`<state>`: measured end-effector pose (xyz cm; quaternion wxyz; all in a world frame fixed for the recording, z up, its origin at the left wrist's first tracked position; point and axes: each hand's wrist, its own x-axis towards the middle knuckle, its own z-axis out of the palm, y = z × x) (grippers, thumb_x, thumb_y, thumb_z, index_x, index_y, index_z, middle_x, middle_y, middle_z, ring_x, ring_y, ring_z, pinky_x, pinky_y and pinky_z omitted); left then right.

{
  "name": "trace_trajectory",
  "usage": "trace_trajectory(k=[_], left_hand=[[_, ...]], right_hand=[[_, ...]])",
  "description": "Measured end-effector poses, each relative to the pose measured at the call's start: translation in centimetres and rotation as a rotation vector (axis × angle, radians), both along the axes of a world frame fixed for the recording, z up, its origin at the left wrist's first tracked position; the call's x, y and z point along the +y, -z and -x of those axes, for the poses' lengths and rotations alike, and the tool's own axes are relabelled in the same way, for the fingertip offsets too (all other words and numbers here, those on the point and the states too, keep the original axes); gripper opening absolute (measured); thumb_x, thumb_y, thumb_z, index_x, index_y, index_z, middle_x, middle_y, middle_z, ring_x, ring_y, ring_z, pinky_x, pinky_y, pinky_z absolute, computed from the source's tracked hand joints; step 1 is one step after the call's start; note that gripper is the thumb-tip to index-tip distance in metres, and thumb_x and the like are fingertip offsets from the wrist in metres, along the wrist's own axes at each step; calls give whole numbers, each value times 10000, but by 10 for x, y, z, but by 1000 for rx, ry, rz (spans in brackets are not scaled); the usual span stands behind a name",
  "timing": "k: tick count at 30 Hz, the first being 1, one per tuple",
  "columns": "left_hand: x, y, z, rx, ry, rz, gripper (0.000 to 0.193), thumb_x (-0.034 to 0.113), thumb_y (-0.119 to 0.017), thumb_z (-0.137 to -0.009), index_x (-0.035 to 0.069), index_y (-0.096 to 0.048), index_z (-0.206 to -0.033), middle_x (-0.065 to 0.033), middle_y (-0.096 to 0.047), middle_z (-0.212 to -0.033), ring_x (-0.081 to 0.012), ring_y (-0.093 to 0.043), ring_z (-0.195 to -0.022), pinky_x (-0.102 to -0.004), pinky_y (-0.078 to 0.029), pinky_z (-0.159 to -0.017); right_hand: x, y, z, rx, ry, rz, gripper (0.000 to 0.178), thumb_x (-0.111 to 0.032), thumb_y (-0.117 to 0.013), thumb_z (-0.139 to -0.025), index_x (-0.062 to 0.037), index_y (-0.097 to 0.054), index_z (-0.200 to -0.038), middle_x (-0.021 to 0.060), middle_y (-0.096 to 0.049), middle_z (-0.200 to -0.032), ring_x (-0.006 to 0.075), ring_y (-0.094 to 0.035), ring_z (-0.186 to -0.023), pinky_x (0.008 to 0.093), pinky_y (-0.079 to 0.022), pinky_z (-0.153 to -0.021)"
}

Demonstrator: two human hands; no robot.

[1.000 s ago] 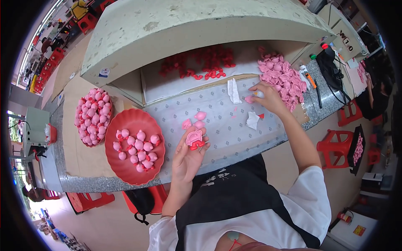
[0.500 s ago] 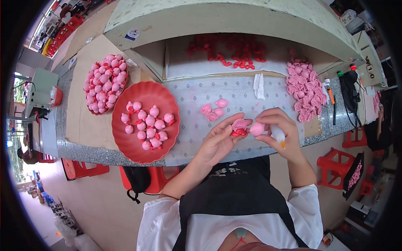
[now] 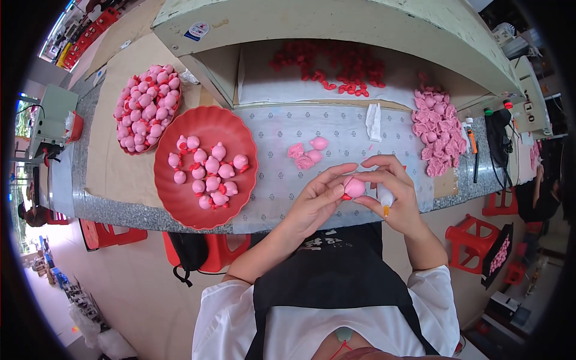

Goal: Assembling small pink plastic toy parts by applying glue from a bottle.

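Note:
In front of my apron, my left hand (image 3: 315,203) pinches a small figure's pink-and-red part, mostly hidden by the fingers; its red foot (image 3: 346,197) shows at my thumb. My right hand (image 3: 401,201) has its fingertips on a smooth pink round piece (image 3: 354,187), which sits against that part. A small white squeeze bottle (image 3: 384,195) with a yellow tip is tucked in the same hand, tip down. Beyond my hands, several loose pink pieces (image 3: 305,157) lie on the patterned white paper (image 3: 273,198).
On the left stands a red scalloped plate (image 3: 207,115) with pink-and-red figures, and behind it a fuller plate of figures (image 3: 147,108). Red pieces (image 3: 348,75) lie under the pale shelf (image 3: 336,24). Right: a pile of pink ruffled pieces (image 3: 438,129), an orange-handled tool (image 3: 473,143), a crumpled tissue (image 3: 373,122).
My hands have come together. The pink round piece, held apart from the left hand's part before, now sits against it. The view has shifted slightly.

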<state>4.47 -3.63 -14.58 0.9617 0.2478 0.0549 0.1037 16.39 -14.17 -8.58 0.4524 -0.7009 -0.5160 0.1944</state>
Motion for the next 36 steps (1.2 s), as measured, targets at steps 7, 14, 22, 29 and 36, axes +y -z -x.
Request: trace_trajectory(k=[7, 14, 22, 29, 36], left_hand=[[1, -1, 1, -38, 48, 19, 453, 162, -505, -804, 25, -336, -1202, -98, -439, -1125, -183, -423, -1056, -333, -333, -887], [1, -6, 4, -12, 55, -112, 496, 133, -525, -791, 37, -297, -1220, -104, -479, -1087, -175, -450, -1029, -310, -367, -851], [13, -10, 6, 81, 106, -276, 488, 105, -539, -773, 36, -322, -1205, -123, -447, -1138, -182, -445, -1039, -326, -357, -870], [22, -2, 2, -112, -41, -697, 388, 90, -551, -735, 19, -462, -1105, -151, -369, -1209, -231, -370, -1108, -373, -257, -944], [27, -3, 1, -114, -46, -860, 359, 135, -590, -681, 28, -520, -1016, -156, -383, -1195, -230, -382, -1096, -374, -259, -928]], right_hand=[[1, -6, -2, 12, -51, -18, 431, -59, -715, -566, -32, -539, -959, 87, -484, -938, 147, -481, -724, 241, -402, -602], [0, -8, -5, 85, -143, 68, 406, -40, -703, -564, -32, -557, -943, 85, -510, -926, 167, -508, -773, 252, -412, -646], [1, -4, -10, 209, -180, 59, 346, -26, -668, -599, -26, -570, -932, 78, -530, -910, 155, -513, -780, 251, -416, -635], [-2, 27, -8, 1317, -168, 136, 302, -106, -601, -706, 5, -522, -976, 73, -544, -845, 119, -518, -637, 223, -388, -431], [-3, 35, -1, 1447, -168, 171, 386, -198, -587, -715, 30, -488, -1010, 110, -534, -919, 154, -538, -680, 235, -393, -410]])
